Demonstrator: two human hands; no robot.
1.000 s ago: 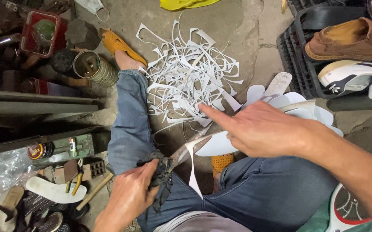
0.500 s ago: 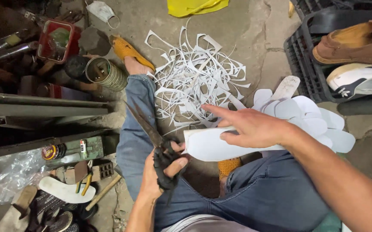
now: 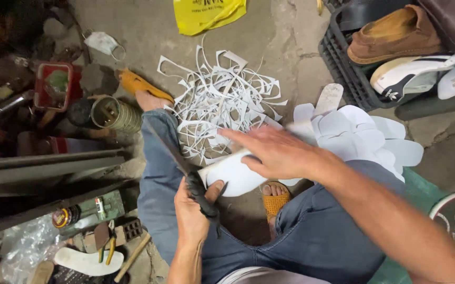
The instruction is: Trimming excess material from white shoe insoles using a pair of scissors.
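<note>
My left hand (image 3: 191, 214) grips the black handles of large scissors (image 3: 177, 160), whose dark blades run up and left over my jeans-clad left leg. My right hand (image 3: 275, 151) lies flat, fingers spread, on a white insole-shaped sheet (image 3: 232, 176) and holds it against the blades. The sheet's near end sits by my left thumb. A pile of white cut-off strips (image 3: 222, 105) lies on the concrete floor beyond my knee. A stack of white cut insoles (image 3: 359, 137) fans out to the right of my right hand.
A black crate (image 3: 343, 68) at upper right holds a brown shoe (image 3: 393, 37) and a white sneaker (image 3: 422, 73). A yellow bag (image 3: 206, 13) lies at the top. Tins, a red container (image 3: 54, 84), metal bars (image 3: 48, 168) and hand tools (image 3: 106, 242) crowd the left.
My left hand picked the scissors up off my lap and raised them. My right hand drew a white sheet in to the blades, and the head view shifted slightly.
</note>
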